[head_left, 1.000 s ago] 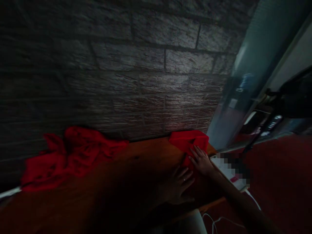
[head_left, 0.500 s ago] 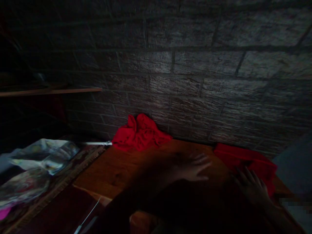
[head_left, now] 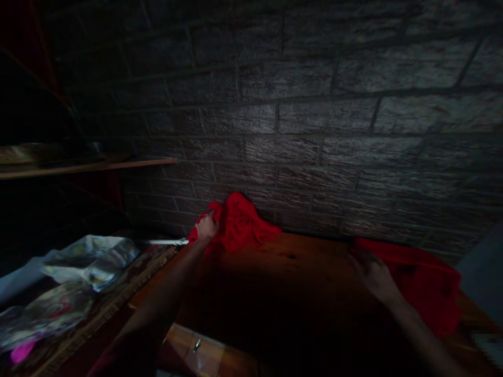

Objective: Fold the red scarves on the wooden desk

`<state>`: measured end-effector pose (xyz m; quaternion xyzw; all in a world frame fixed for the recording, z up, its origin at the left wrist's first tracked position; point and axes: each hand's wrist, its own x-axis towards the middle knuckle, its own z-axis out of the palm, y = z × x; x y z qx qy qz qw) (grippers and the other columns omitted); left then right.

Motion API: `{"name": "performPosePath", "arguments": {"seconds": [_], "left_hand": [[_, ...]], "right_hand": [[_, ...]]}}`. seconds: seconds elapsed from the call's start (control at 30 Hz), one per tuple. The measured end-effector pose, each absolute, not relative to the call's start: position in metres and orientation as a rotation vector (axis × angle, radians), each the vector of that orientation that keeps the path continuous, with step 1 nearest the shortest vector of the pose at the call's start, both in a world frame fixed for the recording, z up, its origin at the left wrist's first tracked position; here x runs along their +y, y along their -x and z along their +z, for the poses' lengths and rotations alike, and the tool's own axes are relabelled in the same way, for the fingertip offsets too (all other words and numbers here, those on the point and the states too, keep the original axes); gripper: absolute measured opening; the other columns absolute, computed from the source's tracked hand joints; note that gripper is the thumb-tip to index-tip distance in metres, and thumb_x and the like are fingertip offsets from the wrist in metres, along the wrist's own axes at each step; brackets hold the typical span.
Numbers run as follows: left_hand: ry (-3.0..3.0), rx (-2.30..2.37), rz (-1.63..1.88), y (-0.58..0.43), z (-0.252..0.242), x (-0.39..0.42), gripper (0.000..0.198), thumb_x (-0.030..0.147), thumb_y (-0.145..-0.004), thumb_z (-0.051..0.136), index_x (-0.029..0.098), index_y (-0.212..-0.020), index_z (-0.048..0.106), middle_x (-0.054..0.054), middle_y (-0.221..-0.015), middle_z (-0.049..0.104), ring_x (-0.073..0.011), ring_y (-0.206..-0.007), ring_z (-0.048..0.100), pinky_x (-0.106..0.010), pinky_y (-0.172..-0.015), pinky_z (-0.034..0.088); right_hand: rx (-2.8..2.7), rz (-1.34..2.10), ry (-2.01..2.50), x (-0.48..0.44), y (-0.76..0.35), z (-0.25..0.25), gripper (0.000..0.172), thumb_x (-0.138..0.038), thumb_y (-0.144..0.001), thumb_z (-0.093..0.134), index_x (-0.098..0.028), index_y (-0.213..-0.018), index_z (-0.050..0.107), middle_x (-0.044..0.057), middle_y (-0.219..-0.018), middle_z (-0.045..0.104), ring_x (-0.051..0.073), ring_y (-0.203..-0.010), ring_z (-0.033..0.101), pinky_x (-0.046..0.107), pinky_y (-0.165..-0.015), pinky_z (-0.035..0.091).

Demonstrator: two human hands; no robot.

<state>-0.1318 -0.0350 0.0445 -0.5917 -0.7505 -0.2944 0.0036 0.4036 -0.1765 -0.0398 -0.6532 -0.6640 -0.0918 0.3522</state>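
Note:
A crumpled red cloth (head_left: 243,222) lies against the wall at the back left of the wooden surface (head_left: 291,262). My left hand (head_left: 207,226) is closed on the cloth's left part. On the right, a second red cloth (head_left: 428,283) is spread over the surface near its back edge. My right hand (head_left: 373,272) rests at the left edge of that cloth, its fingers dim and partly lost in shadow, so what they hold, if anything, cannot be made out.
A grey brick wall (head_left: 298,120) rises behind the surface. At the left are a wooden shelf (head_left: 145,163), clear plastic bags (head_left: 106,262) and a fringed rug (head_left: 113,309). A metal fitting (head_left: 197,345) shows at the front.
My left hand has moved from over the middle of the surface to the left cloth and taken hold of it. My right hand has shifted left. The view has tilted slightly.

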Motion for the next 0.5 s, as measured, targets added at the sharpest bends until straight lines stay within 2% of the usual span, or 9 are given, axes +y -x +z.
{"name": "performPosePath", "arguments": {"seconds": [0.1,0.17,0.27,0.37,0.43,0.5], "left_hand": [[1.745,-2.117,-1.410,0.119,0.086,-0.033,0.042,0.036,-0.095,0.042,0.013,-0.125,0.060,-0.016,-0.114,0.070,-0.0301,-0.109,0.065,-0.038,-0.094,0.048],[1.700,-1.898,-1.725,0.099,0.122,-0.034,0.044,0.040,-0.098,0.038,0.010,-0.120,0.061,-0.014,-0.113,0.070,-0.0263,-0.106,0.066,-0.034,-0.094,0.049],[1.920,-1.553,-1.905,0.044,0.148,-0.047,0.044,0.044,-0.098,0.040,0.011,-0.119,0.061,-0.011,-0.117,0.069,-0.0226,-0.106,0.064,-0.032,-0.097,0.048],[2.463,-1.374,-1.774,-0.035,0.118,-0.079,0.040,0.042,-0.098,0.045,0.014,-0.120,0.062,-0.009,-0.121,0.069,-0.0218,-0.109,0.064,-0.034,-0.101,0.048],[2.863,-1.265,-1.575,-0.086,0.076,-0.110,0.037,0.038,-0.100,0.042,0.015,-0.120,0.062,-0.009,-0.120,0.070,-0.0209,-0.108,0.066,-0.034,-0.099,0.050],[3.183,-1.119,-1.168,-0.127,0.035,-0.144,0.030,0.034,-0.099,0.045,0.017,-0.115,0.064,-0.008,-0.113,0.072,-0.0211,-0.103,0.068,-0.033,-0.094,0.053]], "right_hand": [[-1.683,-0.042,1.546,-0.161,-0.367,-0.027,0.055,-0.060,-0.093,0.034,-0.020,-0.106,0.070,0.014,-0.110,0.072,0.029,-0.101,0.070,0.042,-0.092,0.055],[-1.649,0.012,1.495,-0.160,-0.356,-0.028,0.052,-0.059,-0.094,0.035,-0.021,-0.101,0.070,0.013,-0.106,0.074,0.028,-0.096,0.072,0.041,-0.088,0.057],[-1.635,0.082,1.441,-0.168,-0.356,-0.036,0.047,-0.058,-0.093,0.041,-0.022,-0.099,0.070,0.011,-0.103,0.074,0.027,-0.093,0.072,0.040,-0.088,0.057],[-1.587,0.155,1.413,-0.179,-0.359,-0.038,0.051,-0.058,-0.089,0.051,-0.020,-0.120,0.065,0.013,-0.111,0.073,0.028,-0.095,0.072,0.042,-0.089,0.058],[-1.576,0.229,1.349,-0.184,-0.357,-0.038,0.071,-0.057,-0.085,0.061,-0.019,-0.144,0.047,0.015,-0.127,0.066,0.028,-0.104,0.069,0.043,-0.091,0.057],[-1.634,0.325,1.192,-0.187,-0.351,-0.037,0.092,-0.053,-0.079,0.070,-0.020,-0.155,0.028,0.016,-0.144,0.052,0.029,-0.120,0.062,0.044,-0.099,0.054]]}}
